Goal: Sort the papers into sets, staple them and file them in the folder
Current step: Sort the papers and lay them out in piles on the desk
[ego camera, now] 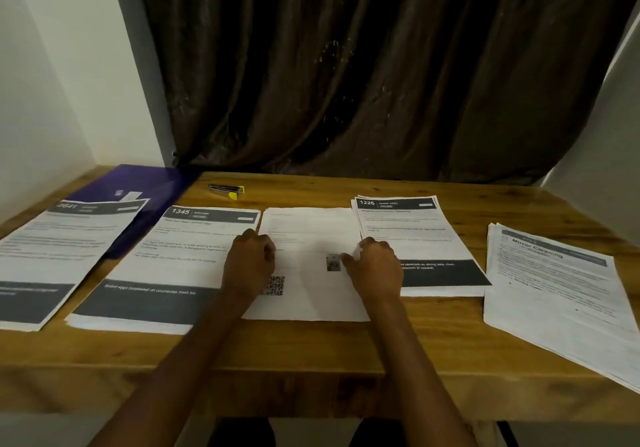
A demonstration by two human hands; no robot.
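A mostly blank sheet (308, 228) with a QR code lies at the middle of the wooden table (311, 349). My left hand (251, 261) grips its left edge with curled fingers. My right hand (375, 264) pinches its right edge, which lifts slightly. Four paper stacks flank it: one headed 2641 (59, 249) at far left, one headed 1345 (173, 249), one headed 1226 (419, 235), and one titled Mirror Cleaning (554, 290) at far right. A purple folder (145, 183) lies at the back left, partly under the 2641 stack. A black and yellow stapler (227, 190) sits behind the 1345 stack.
A dark brown curtain (381, 65) hangs behind the table, with white walls on both sides. The Mirror Cleaning stack overhangs the table's right front edge. Bare wood shows along the front edge and at the back right.
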